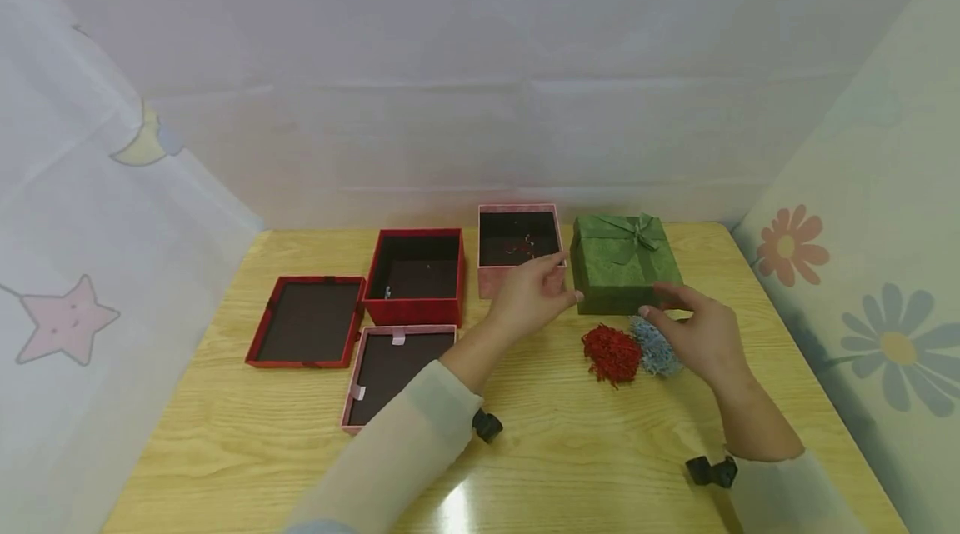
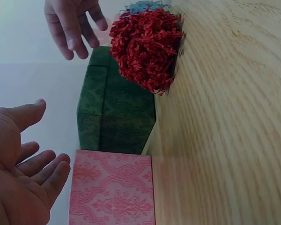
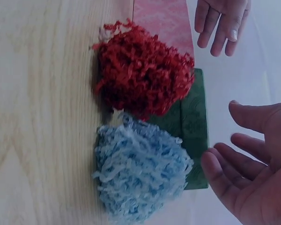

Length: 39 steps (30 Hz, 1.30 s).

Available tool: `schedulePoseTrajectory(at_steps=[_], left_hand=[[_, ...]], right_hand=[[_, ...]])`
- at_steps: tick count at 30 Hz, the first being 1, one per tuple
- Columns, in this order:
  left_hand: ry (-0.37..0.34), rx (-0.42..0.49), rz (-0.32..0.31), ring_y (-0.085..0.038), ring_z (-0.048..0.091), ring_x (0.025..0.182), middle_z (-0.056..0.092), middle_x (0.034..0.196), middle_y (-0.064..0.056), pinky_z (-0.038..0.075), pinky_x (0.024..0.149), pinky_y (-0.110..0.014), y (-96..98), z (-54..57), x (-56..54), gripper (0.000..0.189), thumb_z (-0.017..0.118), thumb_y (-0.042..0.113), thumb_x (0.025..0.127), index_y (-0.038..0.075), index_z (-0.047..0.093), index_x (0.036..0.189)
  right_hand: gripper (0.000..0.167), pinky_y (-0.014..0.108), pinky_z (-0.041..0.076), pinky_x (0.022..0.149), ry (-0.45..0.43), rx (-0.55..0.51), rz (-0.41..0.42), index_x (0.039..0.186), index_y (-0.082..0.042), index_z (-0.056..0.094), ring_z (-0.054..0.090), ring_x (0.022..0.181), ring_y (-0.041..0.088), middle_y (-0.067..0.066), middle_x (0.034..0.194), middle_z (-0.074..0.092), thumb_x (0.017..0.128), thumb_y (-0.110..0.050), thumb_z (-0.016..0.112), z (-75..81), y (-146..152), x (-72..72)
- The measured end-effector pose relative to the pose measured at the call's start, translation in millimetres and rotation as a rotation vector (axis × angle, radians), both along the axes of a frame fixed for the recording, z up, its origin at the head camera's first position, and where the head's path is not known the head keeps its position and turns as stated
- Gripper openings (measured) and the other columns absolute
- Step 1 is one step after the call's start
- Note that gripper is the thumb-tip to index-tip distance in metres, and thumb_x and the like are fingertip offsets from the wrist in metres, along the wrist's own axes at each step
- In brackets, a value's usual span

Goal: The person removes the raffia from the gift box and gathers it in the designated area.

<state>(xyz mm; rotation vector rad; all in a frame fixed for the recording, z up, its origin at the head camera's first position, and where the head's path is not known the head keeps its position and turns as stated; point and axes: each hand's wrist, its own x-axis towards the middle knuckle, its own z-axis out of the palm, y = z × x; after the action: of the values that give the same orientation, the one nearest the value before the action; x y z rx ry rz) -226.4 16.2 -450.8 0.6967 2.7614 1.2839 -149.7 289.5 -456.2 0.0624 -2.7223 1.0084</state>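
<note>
A green gift box (image 1: 622, 267) with a ribbon bow on its lid stands closed at the back right. My left hand (image 1: 528, 296) hovers by its left side, in front of the lidless pink box (image 1: 492, 280), fingers spread and holding nothing. Near the green box's front right corner is my right hand (image 1: 705, 334), also holding nothing, its fingers loosely bent; in the right wrist view a gap shows between thumb and fingers (image 3: 246, 164). Between the hands, in front of the green box, lie a red shredded-paper clump (image 1: 611, 353) and a light blue one (image 1: 657, 346), side by side.
A lidless red box (image 1: 415, 311) stands left of the pink one, with small scraps inside. Its red lid (image 1: 303, 364) lies upturned to the left. The upturned pink lid (image 1: 363, 427) is in front, partly behind my left sleeve. White cloth walls (image 1: 480, 134) enclose the table.
</note>
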Motion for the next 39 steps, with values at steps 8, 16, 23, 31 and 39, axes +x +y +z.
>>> schedulePoseTrajectory(at_steps=[8, 16, 23, 31, 39], left_hand=[[-0.008, 0.037, 0.006, -0.005, 0.05, 0.054, 0.076, 0.11, -0.001, 0.041, 0.055, -0.024, 8.4, -12.7, -1.2, 0.068, 0.078, 0.04, 0.094, 0.022, 0.053, 0.154], [-0.049, -0.006, 0.056, -0.018, 0.068, 0.081, 0.076, 0.105, -0.003, 0.046, 0.059, -0.027, 23.8, -15.8, -1.4, 0.067, 0.078, 0.043, 0.093, 0.02, 0.056, 0.152], [-0.075, -0.094, 0.066, -0.011, 0.069, 0.074, 0.077, 0.113, -0.004, 0.054, 0.066, -0.031, 37.4, -21.6, -1.4, 0.072, 0.076, 0.048, 0.094, 0.019, 0.052, 0.155], [-0.055, -0.175, 0.075, -0.016, 0.073, 0.095, 0.076, 0.12, -0.006, 0.059, 0.081, -0.032, 48.1, -25.9, -1.2, 0.072, 0.074, 0.05, 0.094, 0.015, 0.053, 0.153], [-0.053, -0.203, 0.104, -0.018, 0.074, 0.093, 0.078, 0.109, -0.005, 0.058, 0.091, -0.034, 52.6, -29.1, 0.9, 0.07, 0.075, 0.05, 0.094, 0.014, 0.056, 0.151]], right_hand=[[0.065, 0.053, 0.061, 0.069, -0.005, -0.023, -0.089, 0.148, -0.007, 0.058, 0.073, 0.092, 0.045, 0.028, 0.127, 0.067, 0.096, -0.041, 0.076, -0.8, 10, -4.9], [0.085, 0.063, 0.056, 0.077, -0.07, -0.013, -0.113, 0.16, -0.007, 0.04, 0.06, 0.112, 0.056, 0.031, 0.153, 0.046, 0.093, -0.047, 0.077, -4.9, 17, -15.5], [0.104, 0.068, 0.049, 0.096, -0.167, -0.09, -0.077, 0.167, -0.008, 0.018, 0.044, 0.134, 0.057, 0.026, 0.165, 0.028, 0.093, -0.054, 0.074, -18.3, 26, -23.9], [0.107, 0.066, 0.045, 0.103, -0.259, -0.12, -0.031, 0.167, -0.004, 0.01, 0.041, 0.139, 0.057, 0.032, 0.163, 0.027, 0.096, -0.058, 0.069, -24.6, 32, -31.6], [0.096, 0.062, 0.053, 0.096, -0.258, -0.147, -0.03, 0.166, -0.003, 0.016, 0.048, 0.133, 0.057, 0.035, 0.156, 0.038, 0.099, -0.053, 0.066, -25.8, 31, -32.2]])
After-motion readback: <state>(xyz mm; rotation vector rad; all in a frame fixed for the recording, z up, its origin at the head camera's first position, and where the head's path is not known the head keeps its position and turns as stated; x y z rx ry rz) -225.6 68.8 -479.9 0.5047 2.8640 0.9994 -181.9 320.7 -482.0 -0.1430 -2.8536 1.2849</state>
